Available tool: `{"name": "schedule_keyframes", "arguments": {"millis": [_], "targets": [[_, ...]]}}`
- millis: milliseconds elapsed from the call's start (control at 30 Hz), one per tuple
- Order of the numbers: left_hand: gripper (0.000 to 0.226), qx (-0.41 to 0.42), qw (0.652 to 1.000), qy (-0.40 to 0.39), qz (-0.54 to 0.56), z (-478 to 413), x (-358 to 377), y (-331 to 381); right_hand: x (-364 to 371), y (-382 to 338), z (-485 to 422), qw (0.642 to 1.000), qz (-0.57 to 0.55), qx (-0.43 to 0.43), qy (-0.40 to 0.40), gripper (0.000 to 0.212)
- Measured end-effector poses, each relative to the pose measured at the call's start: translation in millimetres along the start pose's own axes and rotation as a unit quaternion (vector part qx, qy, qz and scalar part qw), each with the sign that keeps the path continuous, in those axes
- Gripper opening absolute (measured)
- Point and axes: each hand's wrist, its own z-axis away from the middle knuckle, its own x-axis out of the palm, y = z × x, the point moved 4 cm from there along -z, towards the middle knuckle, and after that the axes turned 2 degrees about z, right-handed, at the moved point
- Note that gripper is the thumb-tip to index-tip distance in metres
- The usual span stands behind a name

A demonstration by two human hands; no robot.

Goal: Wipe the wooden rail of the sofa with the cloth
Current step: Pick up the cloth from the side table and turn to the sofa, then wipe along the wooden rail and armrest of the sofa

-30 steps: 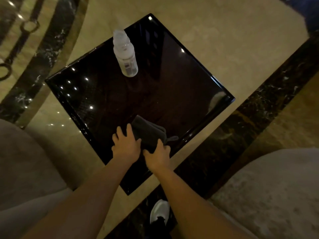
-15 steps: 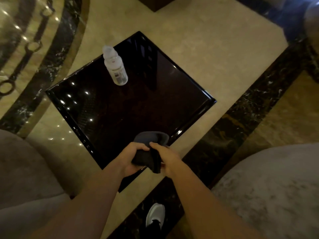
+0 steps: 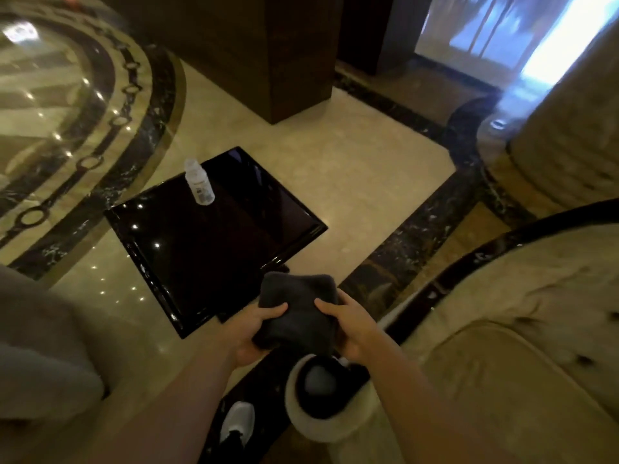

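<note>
I am watching both hands holding the dark cloth (image 3: 298,309) in the air, just off the near corner of the glossy black side table (image 3: 214,242). The left hand (image 3: 254,333) is gripping the cloth's left side, thumb lying across the top and fingers curled beneath it. The right hand (image 3: 351,324) is clasping the right side the same way, thumb on top, fingers wrapped under. The cloth is sitting folded into a thick pad between them. A clear plastic bottle (image 3: 200,182) is standing upright near the table's far-left edge. Right of the table, the beige sofa (image 3: 519,329) is filling the frame, its dark wooden rail (image 3: 475,259) curving along the top of the backrest, apart from the cloth. A white shoe (image 3: 239,421) is showing on the marble floor (image 3: 351,182), nearer than the table.
</note>
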Motion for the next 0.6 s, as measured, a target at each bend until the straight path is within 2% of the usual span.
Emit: {"name": "schedule_keyframes", "arguments": {"millis": [100, 200, 367, 533, 600], "targets": [[0.04, 0.041, 0.999, -0.011, -0.01, 30.3, 40.3, -24.8, -34.5, -9.2, 57.8, 0.998, 0.045, -0.044, -0.009, 0.031], [0.05, 0.06, 0.997, 0.009, -0.038, 65.3, 67.9, -74.3, -72.4, 9.4, 110.8, 0.995, 0.083, -0.054, 0.01, 0.034], [0.044, 0.044, 0.995, 0.036, -0.084, 97.8, 73.3, -144.2, -111.6, 70.5, 146.3, 0.992, 0.119, -0.023, 0.045, 0.036], [0.032, 0.086, 0.961, 0.11, -0.238, 120.2, 55.1, -178.0, -123.6, 130.9, 166.4, 0.98, 0.18, 0.038, 0.074, 0.05], [0.025, 0.125, 0.95, 0.135, -0.254, 126.1, 52.4, -178.4, -123.2, 135.8, 170.8, 0.979, 0.187, 0.028, 0.072, 0.043]]}}
